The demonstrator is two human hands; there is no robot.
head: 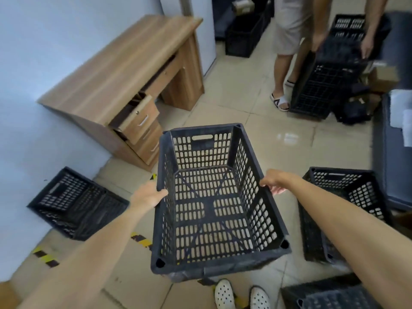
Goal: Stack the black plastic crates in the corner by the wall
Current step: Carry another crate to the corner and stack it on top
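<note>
I hold a black plastic crate [214,257] with perforated walls in front of me, its opening facing up, above the tiled floor. My left hand [147,195] grips its left rim and my right hand [273,180] grips its right rim. Another black crate [73,204] sits on the floor against the pale wall at the left. One more black crate [341,210] stands on the floor at my right, and part of a further black crate [327,295] shows at the bottom right.
A wooden desk [124,70] with a pulled-out drawer stands against the left wall. Another person [289,41] at the back right handles a stack of black crates [327,85]. Yellow-black tape [45,256] marks the floor. A dark bench [392,152] runs along the right.
</note>
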